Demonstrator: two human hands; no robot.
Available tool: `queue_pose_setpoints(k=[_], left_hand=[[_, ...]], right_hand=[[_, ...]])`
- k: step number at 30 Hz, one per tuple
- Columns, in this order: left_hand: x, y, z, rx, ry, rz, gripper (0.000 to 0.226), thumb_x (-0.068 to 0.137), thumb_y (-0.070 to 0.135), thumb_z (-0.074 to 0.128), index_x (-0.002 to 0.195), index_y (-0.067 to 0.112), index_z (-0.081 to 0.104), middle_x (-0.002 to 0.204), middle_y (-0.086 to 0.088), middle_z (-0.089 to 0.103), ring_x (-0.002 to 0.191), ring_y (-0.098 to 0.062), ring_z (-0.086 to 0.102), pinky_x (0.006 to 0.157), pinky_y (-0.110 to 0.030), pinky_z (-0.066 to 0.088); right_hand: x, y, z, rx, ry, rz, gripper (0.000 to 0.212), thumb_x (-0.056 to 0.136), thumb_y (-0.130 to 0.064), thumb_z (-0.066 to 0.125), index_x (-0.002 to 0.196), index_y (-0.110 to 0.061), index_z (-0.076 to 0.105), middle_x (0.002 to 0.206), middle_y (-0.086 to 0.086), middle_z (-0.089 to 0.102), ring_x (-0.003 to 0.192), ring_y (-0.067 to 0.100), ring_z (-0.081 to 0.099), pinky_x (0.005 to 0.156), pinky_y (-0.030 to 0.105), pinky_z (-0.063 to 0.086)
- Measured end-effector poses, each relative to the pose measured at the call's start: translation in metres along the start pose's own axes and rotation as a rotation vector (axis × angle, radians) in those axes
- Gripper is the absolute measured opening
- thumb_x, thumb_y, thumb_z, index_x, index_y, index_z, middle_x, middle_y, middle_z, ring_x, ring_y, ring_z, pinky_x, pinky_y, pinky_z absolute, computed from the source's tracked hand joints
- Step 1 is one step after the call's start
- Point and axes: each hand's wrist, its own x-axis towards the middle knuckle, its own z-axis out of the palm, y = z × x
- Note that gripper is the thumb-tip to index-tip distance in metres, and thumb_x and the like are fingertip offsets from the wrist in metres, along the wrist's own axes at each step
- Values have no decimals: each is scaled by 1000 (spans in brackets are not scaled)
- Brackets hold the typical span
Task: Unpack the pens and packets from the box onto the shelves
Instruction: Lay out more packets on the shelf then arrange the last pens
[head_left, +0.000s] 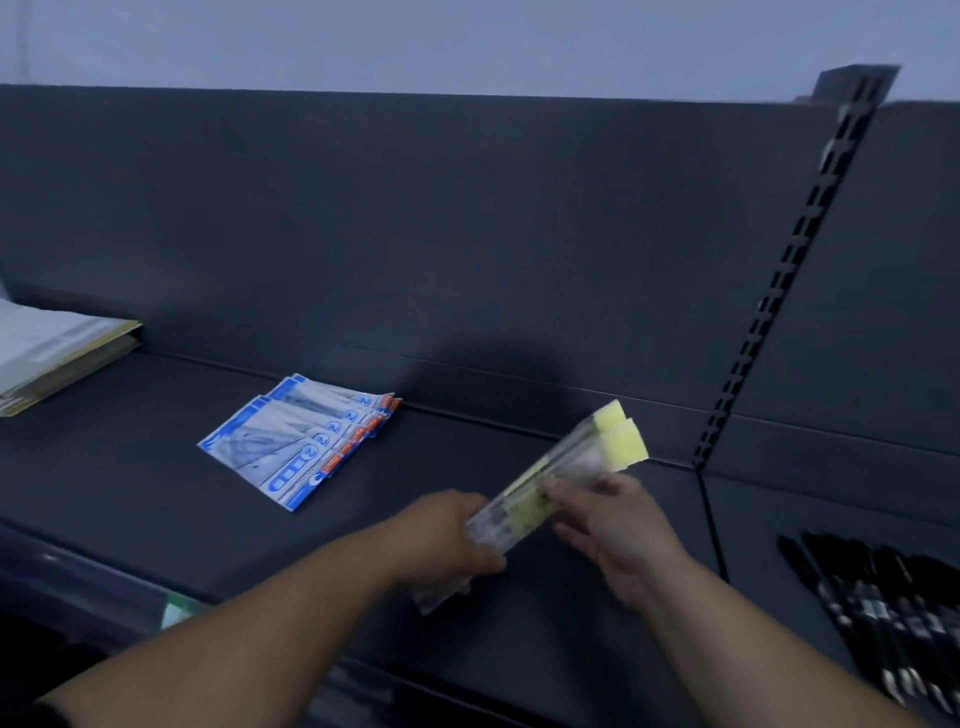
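Both hands hold a small stack of clear pen packets with yellow header cards (576, 462) above the dark shelf (156, 499). My left hand (447, 535) grips the stack's near end. My right hand (613, 519) pinches its middle from the right side. The yellow ends point away towards the shelf's back panel. A fanned pile of blue-and-white packets (301, 436) lies flat on the shelf to the left of my hands. The box is out of view.
A stack of papers or folders with a yellow edge (57, 348) lies at the shelf's left end. A slotted upright (779, 291) divides this bay from the right one, where several black pens (883, 597) lie in a row.
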Motion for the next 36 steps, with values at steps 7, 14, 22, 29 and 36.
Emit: queue_pose_setpoints(k=[7, 14, 22, 29, 36], left_hand=[[32, -17, -15, 462, -10, 200, 31, 77, 43, 68, 106, 38, 58, 96, 15, 61, 92, -9, 57, 73, -27, 46], [42, -45, -4, 207, 263, 176, 34, 67, 53, 77, 95, 37, 66, 99, 13, 52, 93, -4, 53, 87, -25, 44], [42, -46, 19, -252, 386, 95, 37, 68, 30, 84, 95, 35, 58, 105, 12, 51, 90, 3, 52, 70, 2, 33], [83, -32, -14, -214, 458, 120, 29, 68, 29, 84, 86, 31, 61, 102, 7, 50, 82, 1, 49, 63, -1, 32], [124, -30, -10, 70, 269, 71, 61, 81, 46, 69, 134, 25, 48, 144, 1, 34, 135, -18, 33, 109, -24, 26]], right_hand=[[5, -2, -33, -1234, 96, -515, 71, 65, -59, 79, 127, -51, 47, 137, -23, 43, 136, 7, 30, 119, 39, 13], [4, 12, -55, -1078, 71, -389, 17, 71, -49, 78, 74, -41, 64, 74, -22, 68, 73, -5, 61, 72, 22, 49], [4, 27, -52, -1082, 80, -434, 24, 85, -23, 70, 92, -41, 57, 92, -19, 58, 95, 10, 53, 75, 17, 35], [40, -1, -49, -961, 118, -349, 20, 88, -22, 68, 83, -38, 56, 91, -13, 65, 86, 6, 59, 61, 8, 39], [72, -7, -51, -1350, 205, -290, 43, 90, -47, 58, 131, -35, 50, 134, -7, 54, 128, 17, 45, 112, 33, 29]])
